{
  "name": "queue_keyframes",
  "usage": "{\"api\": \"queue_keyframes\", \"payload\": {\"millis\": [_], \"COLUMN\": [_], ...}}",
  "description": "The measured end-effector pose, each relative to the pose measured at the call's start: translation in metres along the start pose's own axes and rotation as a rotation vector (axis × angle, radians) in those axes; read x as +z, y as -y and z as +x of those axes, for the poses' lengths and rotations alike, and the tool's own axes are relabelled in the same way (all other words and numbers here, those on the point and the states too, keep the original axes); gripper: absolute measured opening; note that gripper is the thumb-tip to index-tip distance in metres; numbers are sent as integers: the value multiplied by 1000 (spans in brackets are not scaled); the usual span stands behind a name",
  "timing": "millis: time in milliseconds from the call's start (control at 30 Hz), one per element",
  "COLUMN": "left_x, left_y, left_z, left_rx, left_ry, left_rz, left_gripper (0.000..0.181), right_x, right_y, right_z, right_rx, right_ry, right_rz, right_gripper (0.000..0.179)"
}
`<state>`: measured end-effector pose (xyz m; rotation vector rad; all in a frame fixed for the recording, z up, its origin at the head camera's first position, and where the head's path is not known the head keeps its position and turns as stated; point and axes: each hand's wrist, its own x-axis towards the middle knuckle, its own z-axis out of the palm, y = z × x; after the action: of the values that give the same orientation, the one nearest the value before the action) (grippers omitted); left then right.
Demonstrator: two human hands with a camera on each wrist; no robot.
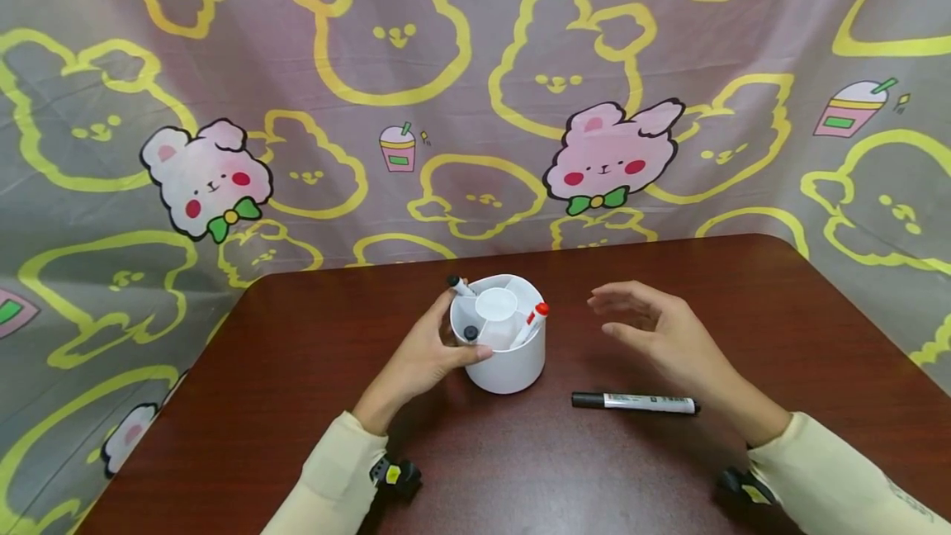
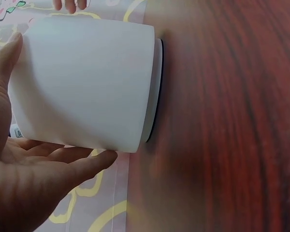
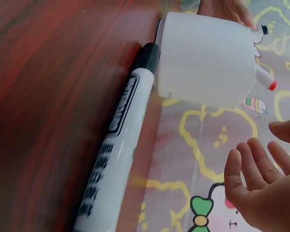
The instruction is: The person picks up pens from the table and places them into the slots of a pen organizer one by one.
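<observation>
A round white pen holder [image 1: 508,371] with several compartments stands upright on the table. My left hand [image 1: 422,353] holds it from the left, thumb over the front rim and fingers along the far side. A marker with a red cap [image 1: 531,324] leans in its right part. Two black-tipped markers stand in it by my left hand, one at the back [image 1: 461,286] and one in front [image 1: 471,334]. My right hand [image 1: 669,338], fingers loosely bent and apart, hovers right of the holder with nothing in it. Below it a black-capped whiteboard marker [image 1: 635,403] lies on the table.
The dark red wooden table [image 1: 312,419] reaches back to a patterned cloth curtain [image 1: 475,106] with cartoon bears. Dark straps with small devices sit at both wrists, the left one [image 1: 397,475] close to the tabletop.
</observation>
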<state>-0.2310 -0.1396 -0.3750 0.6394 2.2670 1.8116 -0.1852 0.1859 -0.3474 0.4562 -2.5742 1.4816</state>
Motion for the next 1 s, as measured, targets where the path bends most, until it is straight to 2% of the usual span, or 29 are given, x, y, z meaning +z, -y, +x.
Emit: {"api": "queue_keyframes", "payload": {"millis": [467,700,1000], "left_x": [-11,-14,-17], "left_y": [-3,-5,-4], "left_z": [-2,-1,-1], "left_rx": [-27,-23,-37], "left_ry": [4,33,59], "left_rz": [2,-31,-49], "left_gripper": [95,98,100], "right_x": [-21,-27,-31], "right_y": [-13,-21,-35], "right_z": [-14,-21,-32], "right_rx": [10,34,106], "right_ry": [13,63,141], "right_rz": [-29,-77,-77], "right_gripper": [33,30,34]}}
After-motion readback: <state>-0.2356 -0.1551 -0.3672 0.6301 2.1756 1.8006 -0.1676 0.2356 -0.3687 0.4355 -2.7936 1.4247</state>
